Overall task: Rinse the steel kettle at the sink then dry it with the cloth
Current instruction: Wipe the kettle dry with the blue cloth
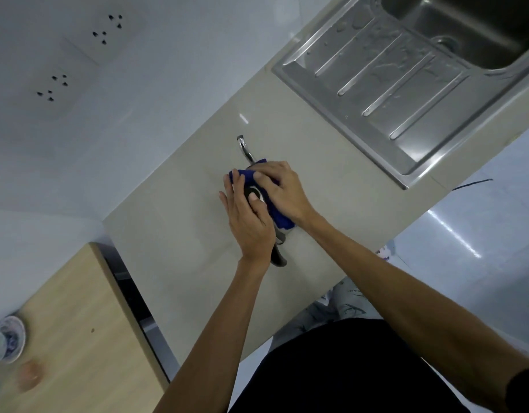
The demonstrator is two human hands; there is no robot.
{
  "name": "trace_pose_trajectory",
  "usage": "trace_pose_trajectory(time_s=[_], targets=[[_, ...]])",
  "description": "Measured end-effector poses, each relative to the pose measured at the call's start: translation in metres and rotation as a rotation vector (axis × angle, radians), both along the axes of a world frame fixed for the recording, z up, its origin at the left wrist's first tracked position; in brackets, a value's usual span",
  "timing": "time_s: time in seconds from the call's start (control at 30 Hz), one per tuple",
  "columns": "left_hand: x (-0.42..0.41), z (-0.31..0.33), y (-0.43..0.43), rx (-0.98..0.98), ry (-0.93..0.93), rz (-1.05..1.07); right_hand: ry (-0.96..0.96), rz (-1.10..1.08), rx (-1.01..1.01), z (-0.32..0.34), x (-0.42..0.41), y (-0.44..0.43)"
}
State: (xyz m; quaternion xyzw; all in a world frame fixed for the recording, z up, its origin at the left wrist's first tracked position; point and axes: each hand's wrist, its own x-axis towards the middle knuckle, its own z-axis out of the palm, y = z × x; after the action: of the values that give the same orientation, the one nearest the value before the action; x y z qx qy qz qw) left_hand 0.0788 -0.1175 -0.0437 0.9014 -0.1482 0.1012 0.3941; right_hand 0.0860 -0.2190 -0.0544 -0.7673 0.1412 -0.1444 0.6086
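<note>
The steel kettle [244,146] stands on the beige counter [173,234], mostly hidden under my hands. Its thin curved spout points toward the wall and its black handle sticks out toward me. A blue cloth [279,217] is wrapped over the kettle's right side. My right hand [282,190] presses the cloth against the kettle. My left hand [248,219] holds the kettle's left side, thumb resting on the dark lid knob.
The steel sink [453,34] with its wet ribbed drainboard [385,84] is at the upper right. A wooden table [75,332] at the lower left carries a blue-patterned bowl [7,341]. Wall sockets [78,55] are on the tiled wall. The counter's front edge is near my body.
</note>
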Motion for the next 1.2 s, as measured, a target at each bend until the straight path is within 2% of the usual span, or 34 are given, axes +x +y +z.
trace_pose_trajectory(time_s=[0.07, 0.2, 0.27, 0.37, 0.43, 0.6, 0.73, 0.8, 0.9, 0.97, 1.1, 1.2], targets=[[0.003, -0.001, 0.003, 0.016, -0.003, -0.022, -0.025, -0.168, -0.039, -0.013, -0.007, 0.009], [0.003, 0.001, 0.005, 0.002, 0.01, -0.067, 0.199, -0.309, 0.312, -0.035, -0.012, 0.001], [0.003, 0.003, 0.005, -0.006, 0.021, -0.073, 0.349, -0.269, 0.379, -0.047, -0.01, -0.012], [0.003, 0.004, 0.006, -0.019, 0.044, -0.067, 0.542, -0.073, 0.255, -0.053, 0.011, -0.035], [0.003, 0.005, 0.006, -0.033, 0.054, -0.069, 0.594, 0.033, 0.183, -0.048, 0.032, -0.046], [0.004, 0.004, 0.007, -0.076, 0.061, -0.081, 0.571, 0.196, 0.266, -0.037, 0.059, -0.05], [0.015, 0.002, 0.012, -0.059, 0.05, -0.176, 0.573, 0.252, 0.52, -0.041, 0.052, -0.068], [0.021, 0.001, 0.015, 0.037, -0.009, -0.228, 0.547, 0.212, 0.598, -0.046, 0.048, -0.077], [0.028, 0.001, 0.019, 0.246, -0.182, -0.248, 0.496, 0.106, 0.564, -0.054, 0.035, -0.082], [0.024, 0.004, 0.019, 0.328, -0.225, -0.234, 0.464, 0.048, 0.615, -0.061, 0.021, -0.081], [0.003, 0.007, 0.022, 0.344, -0.176, -0.149, 0.446, -0.056, 0.783, -0.071, -0.016, -0.078], [-0.015, 0.008, 0.019, 0.31, -0.123, -0.068, 0.495, -0.106, 0.783, -0.074, -0.05, -0.072]])
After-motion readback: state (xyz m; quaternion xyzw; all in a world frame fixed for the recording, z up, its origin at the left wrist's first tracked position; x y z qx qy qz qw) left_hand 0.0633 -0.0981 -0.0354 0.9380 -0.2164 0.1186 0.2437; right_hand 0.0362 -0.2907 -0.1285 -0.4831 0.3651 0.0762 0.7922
